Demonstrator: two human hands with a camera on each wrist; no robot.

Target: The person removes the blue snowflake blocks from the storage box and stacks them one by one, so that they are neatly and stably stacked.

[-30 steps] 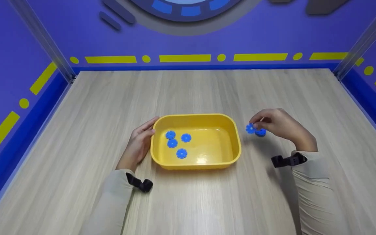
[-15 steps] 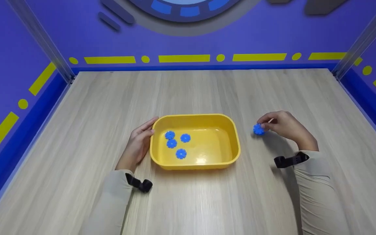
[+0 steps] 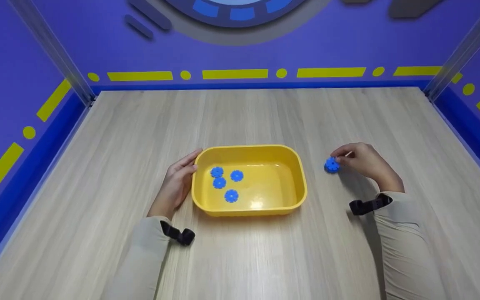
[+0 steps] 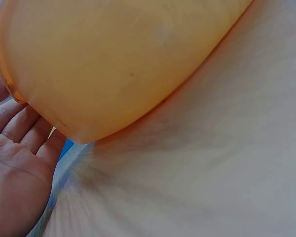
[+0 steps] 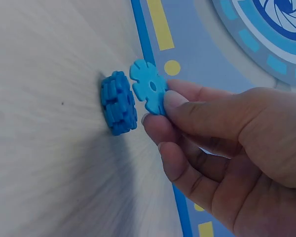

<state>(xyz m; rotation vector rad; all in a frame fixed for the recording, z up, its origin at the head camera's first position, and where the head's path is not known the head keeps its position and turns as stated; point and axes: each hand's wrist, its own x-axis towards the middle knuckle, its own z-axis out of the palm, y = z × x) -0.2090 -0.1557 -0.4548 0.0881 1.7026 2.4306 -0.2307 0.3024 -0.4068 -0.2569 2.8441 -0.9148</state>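
Observation:
My right hand pinches a blue snowflake disc between thumb and fingertips. This toothed, flower-shaped disc with a small centre hole is tilted close over a short stack of similar discs on the table; in the head view it overlaps the stack. My left hand rests against the left end of a yellow plastic basin. Its fingers lie fairly straight along the outer wall, the thumb at the rim. Several blue discs lie flat in the basin's left half.
The wooden table reaches back to a blue-purple wall with yellow markings. Side walls stand at left and right. Black straps with small cameras sit on both wrists.
My right hand has moved slightly right with a disc and now holds it over the stack, which was beside the held disc earlier. The left hand and basin stay put.

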